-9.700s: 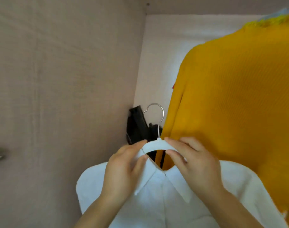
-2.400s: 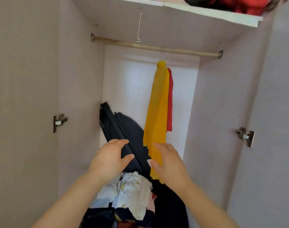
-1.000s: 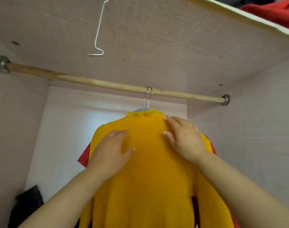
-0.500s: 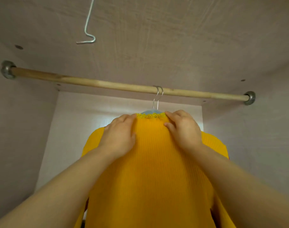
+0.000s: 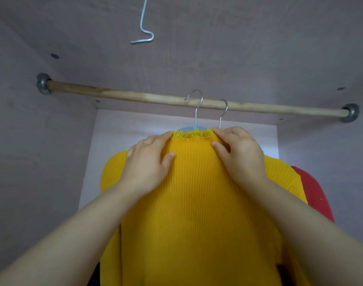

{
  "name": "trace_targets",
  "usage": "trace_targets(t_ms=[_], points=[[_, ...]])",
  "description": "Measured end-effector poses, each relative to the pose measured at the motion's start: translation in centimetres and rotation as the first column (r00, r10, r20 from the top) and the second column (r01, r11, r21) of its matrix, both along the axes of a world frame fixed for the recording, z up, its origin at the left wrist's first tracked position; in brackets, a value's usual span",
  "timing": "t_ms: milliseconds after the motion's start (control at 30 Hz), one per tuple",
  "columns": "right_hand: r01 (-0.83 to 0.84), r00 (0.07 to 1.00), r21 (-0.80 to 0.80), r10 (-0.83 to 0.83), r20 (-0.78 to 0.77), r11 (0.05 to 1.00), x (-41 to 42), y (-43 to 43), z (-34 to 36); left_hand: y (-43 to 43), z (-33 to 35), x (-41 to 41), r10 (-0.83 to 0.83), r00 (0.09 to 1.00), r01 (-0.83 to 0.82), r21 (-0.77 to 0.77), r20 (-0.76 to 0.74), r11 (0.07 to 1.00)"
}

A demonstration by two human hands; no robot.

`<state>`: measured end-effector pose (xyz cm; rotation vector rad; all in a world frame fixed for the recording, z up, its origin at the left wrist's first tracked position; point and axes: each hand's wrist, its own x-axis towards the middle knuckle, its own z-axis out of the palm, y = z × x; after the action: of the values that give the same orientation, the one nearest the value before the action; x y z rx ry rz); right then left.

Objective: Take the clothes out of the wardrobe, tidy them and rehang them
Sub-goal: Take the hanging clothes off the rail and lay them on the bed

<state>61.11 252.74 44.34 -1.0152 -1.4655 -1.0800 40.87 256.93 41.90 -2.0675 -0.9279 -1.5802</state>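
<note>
A yellow ribbed sweater (image 5: pixel 197 203) with a lace collar hangs on a pale blue hanger (image 5: pixel 189 128) in front of me. Its metal hook (image 5: pixel 197 100) loops over the wooden rod (image 5: pixel 118 96), and the top of the hook stands a little above the rod. My left hand (image 5: pixel 147 164) grips the sweater's left shoulder by the collar, fingers curled over the top. On the right shoulder my right hand (image 5: pixel 238 153) grips the same way, fingertips at the collar. A red garment (image 5: pixel 312 193) hangs behind on a second hook (image 5: pixel 222 112).
The wardrobe's ceiling panel is close above, with a bent wire hook (image 5: pixel 143 27) dangling from it. Metal brackets (image 5: pixel 43 83) hold the rod at both side walls. The rod's left half is bare. The pale back wall (image 5: pixel 114 131) shows behind the sweater.
The two hooks, side by side half a second ago, now stand apart: the sweater's hook has shifted left and risen on the rod. Both hands have moved up to the collar.
</note>
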Motion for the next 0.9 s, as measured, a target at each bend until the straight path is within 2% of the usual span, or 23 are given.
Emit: trace_targets(t_ms=[233, 500, 700, 900], points=[[-0.132, 0.991, -0.018, 0.132, 0.025, 0.991, -3.3, -0.5, -9.1, -2.5, -9.6, -3.8, 0.018, 0.999, -0.015, -0.090, 0.034, 0.996], [-0.273, 0.961, -0.199, 0.274, -0.026, 0.941, -7.9, -2.0, -22.4, -7.4, -23.3, -8.4, 0.119, 0.989, -0.090, -0.289, 0.085, 0.953], [-0.430, 0.901, -0.339, 0.423, -0.099, 0.837, -10.2, -3.6, -32.2, -13.4, -32.6, -10.4, 0.296, 0.953, -0.244, -0.407, 0.069, 0.880], [-0.636, 0.753, -0.430, 0.638, -0.162, 0.641, -12.2, -5.6, -39.0, -20.4, -38.4, -10.2, 0.518, 0.855, -0.412, -0.575, 0.024, 0.707]])
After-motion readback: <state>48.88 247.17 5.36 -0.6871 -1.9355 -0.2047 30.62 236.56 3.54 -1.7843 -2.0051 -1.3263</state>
